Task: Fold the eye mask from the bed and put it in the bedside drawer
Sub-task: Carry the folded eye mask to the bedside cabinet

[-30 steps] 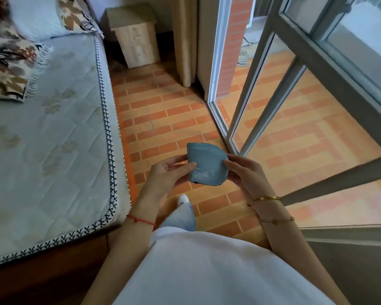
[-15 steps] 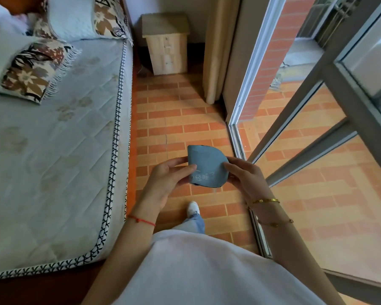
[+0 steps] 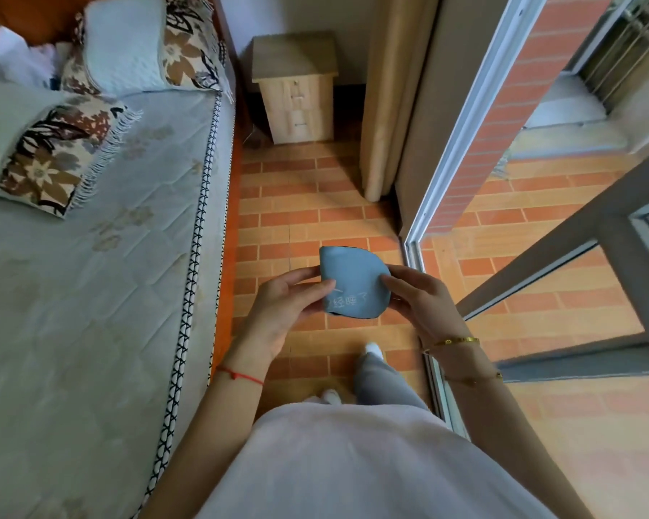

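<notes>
A blue eye mask (image 3: pixel 353 280), folded in half with pale writing on its front, is held in front of me above the tiled floor. My left hand (image 3: pixel 283 312) pinches its left edge with the thumb on the front. My right hand (image 3: pixel 422 299) grips its right edge. The wooden bedside cabinet (image 3: pixel 296 88) stands ahead at the far end of the aisle, beside the head of the bed, with both of its drawers closed.
The bed (image 3: pixel 90 275) with patterned pillows (image 3: pixel 53 151) runs along my left. A beige curtain (image 3: pixel 386 95) and a sliding glass door frame (image 3: pixel 461 125) line the right. A narrow brick-patterned floor aisle (image 3: pixel 300 204) leads to the cabinet.
The view has turned left and moved forward along the aisle, bringing the bedside cabinet toward the centre. Both hands keep the same hold on the folded eye mask.
</notes>
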Available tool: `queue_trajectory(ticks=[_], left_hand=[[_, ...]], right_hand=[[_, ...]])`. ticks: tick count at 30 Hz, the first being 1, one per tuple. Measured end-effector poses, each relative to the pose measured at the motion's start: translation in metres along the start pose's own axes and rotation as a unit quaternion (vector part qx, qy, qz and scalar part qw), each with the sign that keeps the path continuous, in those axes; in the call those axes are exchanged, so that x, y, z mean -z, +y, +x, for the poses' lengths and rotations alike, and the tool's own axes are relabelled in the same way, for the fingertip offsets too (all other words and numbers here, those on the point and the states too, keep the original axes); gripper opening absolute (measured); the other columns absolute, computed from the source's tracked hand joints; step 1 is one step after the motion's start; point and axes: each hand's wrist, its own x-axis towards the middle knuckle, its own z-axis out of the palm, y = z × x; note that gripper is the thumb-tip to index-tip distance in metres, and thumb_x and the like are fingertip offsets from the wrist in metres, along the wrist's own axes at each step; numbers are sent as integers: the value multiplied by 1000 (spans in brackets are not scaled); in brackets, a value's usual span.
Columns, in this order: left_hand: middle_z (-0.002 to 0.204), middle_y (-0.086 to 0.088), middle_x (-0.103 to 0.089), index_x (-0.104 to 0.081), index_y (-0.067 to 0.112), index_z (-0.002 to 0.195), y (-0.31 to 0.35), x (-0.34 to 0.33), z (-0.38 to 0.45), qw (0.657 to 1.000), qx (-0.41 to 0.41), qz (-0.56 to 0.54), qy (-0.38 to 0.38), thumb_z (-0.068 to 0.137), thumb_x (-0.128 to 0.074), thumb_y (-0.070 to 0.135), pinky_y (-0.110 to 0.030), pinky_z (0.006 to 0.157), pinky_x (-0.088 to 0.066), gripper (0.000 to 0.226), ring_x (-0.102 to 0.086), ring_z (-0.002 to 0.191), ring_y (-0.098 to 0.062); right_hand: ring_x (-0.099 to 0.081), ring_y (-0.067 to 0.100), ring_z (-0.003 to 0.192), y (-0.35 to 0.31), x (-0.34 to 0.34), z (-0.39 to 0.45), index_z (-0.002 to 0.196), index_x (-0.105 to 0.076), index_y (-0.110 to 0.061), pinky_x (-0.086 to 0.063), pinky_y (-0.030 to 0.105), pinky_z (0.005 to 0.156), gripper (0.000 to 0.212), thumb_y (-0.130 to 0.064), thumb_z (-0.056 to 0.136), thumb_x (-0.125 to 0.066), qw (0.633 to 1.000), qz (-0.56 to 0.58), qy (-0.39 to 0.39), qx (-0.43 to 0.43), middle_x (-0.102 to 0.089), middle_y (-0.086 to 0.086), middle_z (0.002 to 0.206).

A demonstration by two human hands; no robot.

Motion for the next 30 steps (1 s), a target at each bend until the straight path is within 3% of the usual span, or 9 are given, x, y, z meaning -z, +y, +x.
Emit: queue_trajectory(ticks=[7, 14, 21, 26, 30], left_hand=[[94, -3, -79, -69, 18, 110, 53, -41, 96, 1000, -8, -23, 15, 80, -75, 13, -21, 73, -59, 31, -75, 88, -14], [94, -2, -78, -69, 16, 115, 99, -67, 173, 999, -17, -29, 35, 80, -75, 16, -27, 82, -58, 35, -74, 89, -14], [86, -1, -79, -72, 19, 105, 136, -60, 242, 997, -7, -60, 52, 78, -76, 14, -17, 67, -56, 27, -74, 78, -8], [101, -8, -78, -72, 20, 106, 170, -40, 304, 996, -4, -63, 68, 77, -78, 16, -30, 86, -57, 29, -73, 97, -20], [99, -5, -78, -72, 21, 105, 206, -15, 362, 995, -6, -67, 68, 77, -78, 18, -24, 78, -58, 29, -74, 95, -17]], right_hand=[[-66, 16, 82, -59, 27, 110, 97, -69, -7, -55, 23, 67, 15, -2, 87, -59, 1000, -4, -13, -6, -69, 7, 90], [-66, 20, 84, -110, 42, 199, 100, -68, -5, -57, 25, 71, 16, -3, 86, -61, 999, -41, -23, -5, -68, 13, 94], [-64, 21, 86, -139, 28, 278, 108, -65, 4, -58, 25, 75, 23, -4, 87, -60, 998, -49, -33, -18, -66, 16, 97], [-64, 21, 86, -161, 4, 350, 103, -67, 0, -57, 24, 72, 18, -4, 87, -59, 997, -61, -48, -23, -67, 14, 95], [-65, 19, 83, -181, -26, 417, 99, -68, -4, -57, 25, 72, 14, -4, 87, -60, 996, -72, -58, -20, -67, 13, 91]])
